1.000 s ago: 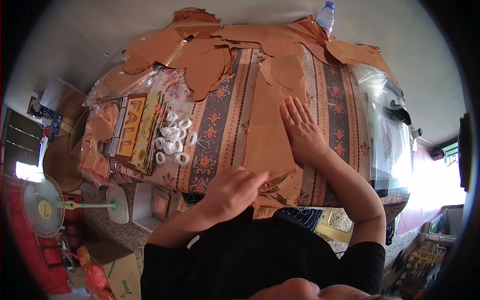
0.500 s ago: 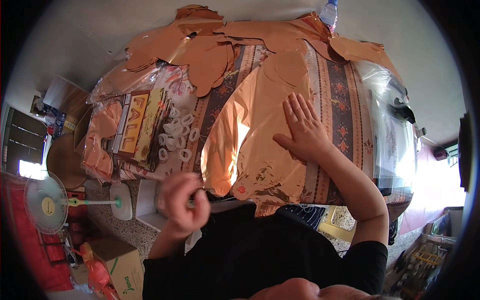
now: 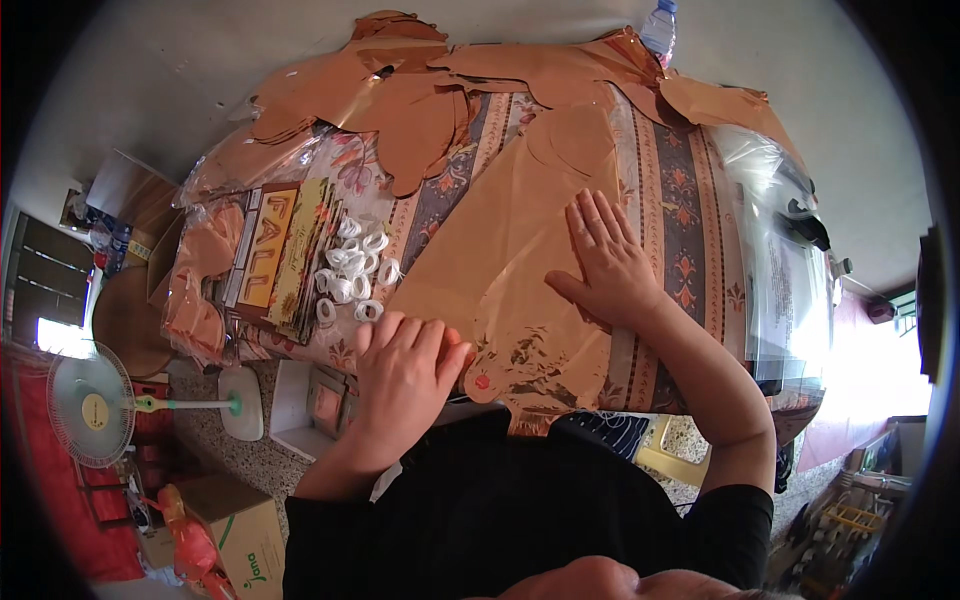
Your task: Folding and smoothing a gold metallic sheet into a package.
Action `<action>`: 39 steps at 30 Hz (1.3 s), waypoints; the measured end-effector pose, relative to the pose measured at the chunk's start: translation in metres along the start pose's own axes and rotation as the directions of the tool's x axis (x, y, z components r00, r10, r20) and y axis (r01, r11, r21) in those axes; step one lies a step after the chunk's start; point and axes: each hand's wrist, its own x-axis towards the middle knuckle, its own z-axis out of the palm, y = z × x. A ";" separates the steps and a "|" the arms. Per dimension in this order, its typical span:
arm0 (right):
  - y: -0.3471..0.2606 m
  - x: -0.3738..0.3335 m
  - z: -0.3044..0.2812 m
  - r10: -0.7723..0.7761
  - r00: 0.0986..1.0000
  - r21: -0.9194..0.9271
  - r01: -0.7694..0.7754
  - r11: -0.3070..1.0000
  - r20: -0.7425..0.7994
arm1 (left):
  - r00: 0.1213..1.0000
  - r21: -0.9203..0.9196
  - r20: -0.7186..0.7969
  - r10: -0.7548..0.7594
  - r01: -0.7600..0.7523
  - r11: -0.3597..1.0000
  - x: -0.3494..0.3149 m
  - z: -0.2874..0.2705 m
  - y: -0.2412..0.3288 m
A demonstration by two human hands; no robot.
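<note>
A large flat copper-coloured foil balloon (image 3: pixel 525 240) lies spread across the patterned tablecloth in front of me. My right hand (image 3: pixel 608 258) rests palm down on its right side, fingers stretched out and thumb apart. At the near left edge of the foil is my left hand (image 3: pixel 408 372), knuckles up and fingers curled in. Whatever its fingertips hold, if anything, is hidden beneath the hand. Just beyond it lie several small white ribbon rolls (image 3: pixel 352 262). Beside them sits a stack of printed packets (image 3: pixel 285 255) with autumn colours.
More flat copper foil pieces (image 3: pixel 350 95) cover the table's far side. Clear plastic sleeves (image 3: pixel 785 280) lie at the right edge, and a water bottle (image 3: pixel 659 32) stands at the back. A fan (image 3: pixel 95 410) and a cardboard box (image 3: pixel 245 540) are at the lower left.
My left hand has come down, up and rightward, onto the foil's near left edge. The foil's raised, shiny left side now lies flatter. My right hand has stayed in place.
</note>
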 end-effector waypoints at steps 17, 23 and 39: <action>0.000 0.000 0.000 0.003 1.000 0.017 -0.003 1.000 -0.005 | 0.997 -0.383 0.003 -0.079 0.074 0.921 0.023 0.053 -0.001; -0.002 0.001 -0.003 0.012 1.000 0.004 -0.012 1.000 -0.002 | 0.977 -0.619 0.140 -0.160 0.213 0.756 0.025 0.040 0.006; 0.002 0.000 0.004 -0.028 0.998 0.008 0.028 1.000 -0.048 | 0.990 -0.644 0.101 0.095 -0.008 0.765 0.044 0.047 0.043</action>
